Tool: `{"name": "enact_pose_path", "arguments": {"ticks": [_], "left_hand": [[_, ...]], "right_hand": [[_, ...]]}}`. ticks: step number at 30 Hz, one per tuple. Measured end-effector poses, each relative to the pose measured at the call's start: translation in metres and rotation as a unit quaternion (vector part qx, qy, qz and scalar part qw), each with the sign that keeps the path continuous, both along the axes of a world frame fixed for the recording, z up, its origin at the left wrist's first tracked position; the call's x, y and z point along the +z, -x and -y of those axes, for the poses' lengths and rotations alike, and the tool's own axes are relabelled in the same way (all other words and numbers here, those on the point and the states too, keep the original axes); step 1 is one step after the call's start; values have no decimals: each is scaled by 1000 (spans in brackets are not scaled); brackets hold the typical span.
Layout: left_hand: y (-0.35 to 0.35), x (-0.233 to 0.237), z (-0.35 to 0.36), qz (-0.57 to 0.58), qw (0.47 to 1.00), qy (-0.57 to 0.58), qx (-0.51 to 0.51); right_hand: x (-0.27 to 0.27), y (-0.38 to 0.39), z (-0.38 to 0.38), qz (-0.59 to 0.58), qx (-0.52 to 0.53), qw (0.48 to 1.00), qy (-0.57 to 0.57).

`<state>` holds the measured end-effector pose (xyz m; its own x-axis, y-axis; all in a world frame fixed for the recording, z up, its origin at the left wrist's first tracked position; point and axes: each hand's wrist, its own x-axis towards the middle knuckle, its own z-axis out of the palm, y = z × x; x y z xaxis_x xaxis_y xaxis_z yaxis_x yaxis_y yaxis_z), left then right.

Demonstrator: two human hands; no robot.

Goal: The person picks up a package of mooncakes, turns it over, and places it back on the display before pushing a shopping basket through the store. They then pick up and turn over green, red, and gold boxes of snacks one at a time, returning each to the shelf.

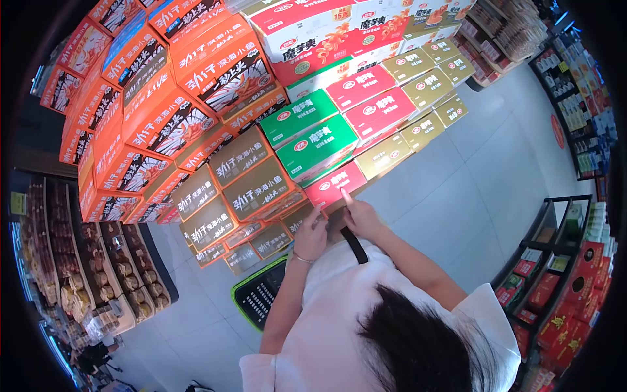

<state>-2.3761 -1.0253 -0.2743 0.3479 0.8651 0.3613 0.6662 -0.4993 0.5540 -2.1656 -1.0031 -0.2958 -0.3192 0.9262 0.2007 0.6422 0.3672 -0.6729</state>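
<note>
My left hand point(310, 234), with a band at its wrist, is beside the near left corner of a red box point(336, 185). Its fingers are bent and slightly apart, with nothing visible in them. My right hand point(363, 217) is at the near right side of the same box, index finger stretched onto its top; the other fingers are partly hidden. Behind the red box lie green boxes point(318, 145). Gold-brown boxes point(253, 185) stand to its left, and a gold box point(384, 157) is to its right.
Tall stacks of orange boxes point(157, 121) rise at the left. A black basket with a green rim point(238, 307) is below the stacks, beside my left arm. Shelves with packaged goods point(85, 261) stand at the far left, and dark shelves point(547, 261) at the right. Tiled floor point(457, 176) lies between.
</note>
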Motion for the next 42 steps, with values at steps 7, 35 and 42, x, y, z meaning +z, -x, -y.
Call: {"name": "enact_pose_path", "arguments": {"ticks": [7,35,42], "left_hand": [[0,-3,0,11,1000,18,15],[4,5,4,24,999,22,3],[5,0,1,6,1000,-13,-9]], "right_hand": [[0,-1,-3,14,5,999,-39],[-11,11,0,-24,-21,999,-28],[0,13,5,-18,-34,999,23]]}}
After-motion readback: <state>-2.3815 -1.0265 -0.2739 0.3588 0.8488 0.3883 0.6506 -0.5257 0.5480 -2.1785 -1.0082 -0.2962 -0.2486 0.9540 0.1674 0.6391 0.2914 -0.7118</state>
